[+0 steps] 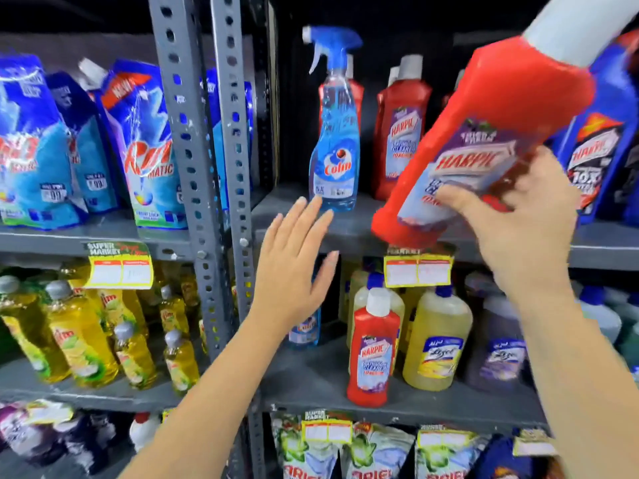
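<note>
Grips a red Harpic bottle (501,108) in the right hand (518,233), at the right of the scene, in front of the upper shelf (276,210). Lays the thumb (456,202) across the lower part of the label and curls the fingers (549,167) round the far side, close to the base. Tilts the bottle, white cap up and to the right, base down and to the left, low over the shelf's front edge. Keeps nothing in the left hand (294,261): flat, fingers straight and slightly spread, back toward the camera. Brings its fingertips level with the shelf edge, just left of and below the Colin spray bottle (333,140); cannot tell whether touching. Leaves a row of red bottles (401,133) upright farther back, between spray and held bottle.
</note>
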Demonstrator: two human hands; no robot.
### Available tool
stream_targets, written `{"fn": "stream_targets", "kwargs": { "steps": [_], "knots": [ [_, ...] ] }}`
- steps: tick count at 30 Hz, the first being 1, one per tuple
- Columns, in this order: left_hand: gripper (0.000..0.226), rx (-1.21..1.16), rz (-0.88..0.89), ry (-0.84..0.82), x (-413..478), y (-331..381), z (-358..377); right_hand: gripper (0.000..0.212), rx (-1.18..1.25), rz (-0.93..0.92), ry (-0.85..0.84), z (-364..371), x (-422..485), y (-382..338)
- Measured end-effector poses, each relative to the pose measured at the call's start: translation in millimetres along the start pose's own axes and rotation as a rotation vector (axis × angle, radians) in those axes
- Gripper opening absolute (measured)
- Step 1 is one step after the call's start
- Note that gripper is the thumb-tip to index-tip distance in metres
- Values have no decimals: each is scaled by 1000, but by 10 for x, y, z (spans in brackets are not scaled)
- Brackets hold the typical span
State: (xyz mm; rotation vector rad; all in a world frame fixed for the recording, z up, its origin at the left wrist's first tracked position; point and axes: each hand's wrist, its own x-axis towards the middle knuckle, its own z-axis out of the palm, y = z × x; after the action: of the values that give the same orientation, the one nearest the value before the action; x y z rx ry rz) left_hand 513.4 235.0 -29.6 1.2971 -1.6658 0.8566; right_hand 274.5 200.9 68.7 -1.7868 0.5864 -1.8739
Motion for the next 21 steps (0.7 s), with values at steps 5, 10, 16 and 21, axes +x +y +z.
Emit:
{"fn": "stream_targets", "kwargs": {
  "steps": [5,10,16,21],
  "knots": [
    [58,130,-42,-283,352,-98,136,49,-104,49,-110,5,699,432],
    [52,195,-14,-244,342,-128,180,51,-216,137,-185,114,1020,758],
    [54,196,-34,-256,329,-154,224,55,-279,228,-260,170,1052,816],
    [53,188,-67,-261,317,-153,248,98,-499,316,-113,353,683,601]
  ]
}}
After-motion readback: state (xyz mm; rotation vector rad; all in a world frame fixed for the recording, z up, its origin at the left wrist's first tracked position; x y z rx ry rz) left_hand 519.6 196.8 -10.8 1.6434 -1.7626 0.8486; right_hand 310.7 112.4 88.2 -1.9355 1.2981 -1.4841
